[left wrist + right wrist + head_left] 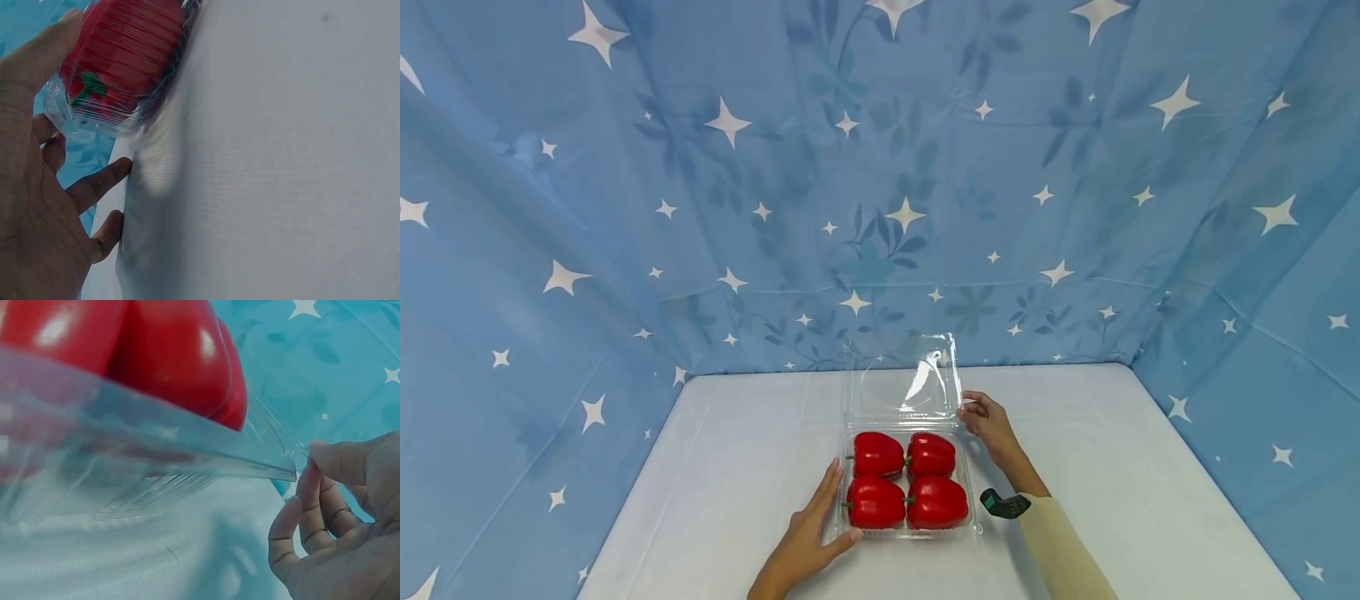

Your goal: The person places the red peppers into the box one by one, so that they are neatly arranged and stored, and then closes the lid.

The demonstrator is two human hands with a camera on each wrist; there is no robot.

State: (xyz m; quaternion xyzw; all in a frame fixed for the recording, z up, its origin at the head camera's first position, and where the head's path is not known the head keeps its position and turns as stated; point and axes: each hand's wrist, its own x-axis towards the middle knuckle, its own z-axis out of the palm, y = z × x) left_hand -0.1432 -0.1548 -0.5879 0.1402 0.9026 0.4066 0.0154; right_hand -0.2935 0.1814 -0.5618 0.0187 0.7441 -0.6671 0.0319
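Observation:
A clear plastic clamshell container point(917, 534) holds several red bell peppers point(877, 454) with green stems. Its lid point(919, 382) stands raised at the far side, tilted back. My left hand point(808, 529) rests against the container's left side, thumb at the near corner and fingers extended along the wall. The left wrist view shows one pepper point(134, 50) through the ribbed plastic, beside the spread fingers of that hand point(47, 200). At the lid's right edge, near the hinge, my right hand point(988, 425) pinches the plastic between thumb and forefinger, as the right wrist view also shows.
A white cloth point(737, 467) covers the table under the container. Blue curtains point(865, 167) with white stars and leaf prints stand behind the table and on both sides. A dark band point(1004, 504) is around the right wrist, next to a beige sleeve point(1060, 550).

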